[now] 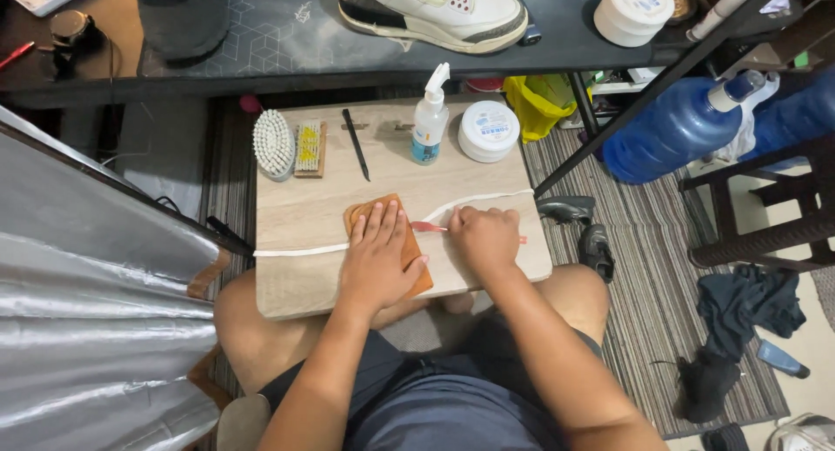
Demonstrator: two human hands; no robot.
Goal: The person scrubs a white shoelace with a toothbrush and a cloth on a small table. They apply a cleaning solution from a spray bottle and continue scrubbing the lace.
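Head view, single frame. Wooden board (pixel 304 216) lies across the person's lap. A white shoelace (pixel 296 251) runs along it from the left edge up toward the right. Left hand (pixel 378 260) lies flat, fingers spread, palm down on an orange-brown cloth (pixel 357 213) that sits on the lace near the board's middle. It presses and grasps nothing. Right hand (pixel 485 238) is curled into a fist over the lace just right of the cloth, closed on a thin red-handled tool (pixel 428 227) whose ends stick out on both sides. I cannot tell what its working end is. My judgement: the step is working the lace under the right fist while the left pins it. To do it well, I would keep the left palm's weight steady so the lace cannot creep, use short strokes along the lace rather than across it, and keep the lace flat and untwisted. Well apart at the board's far edge are a white oval brush (pixel 274 142), a spray bottle (pixel 430 116) and a white tub (pixel 488 131).
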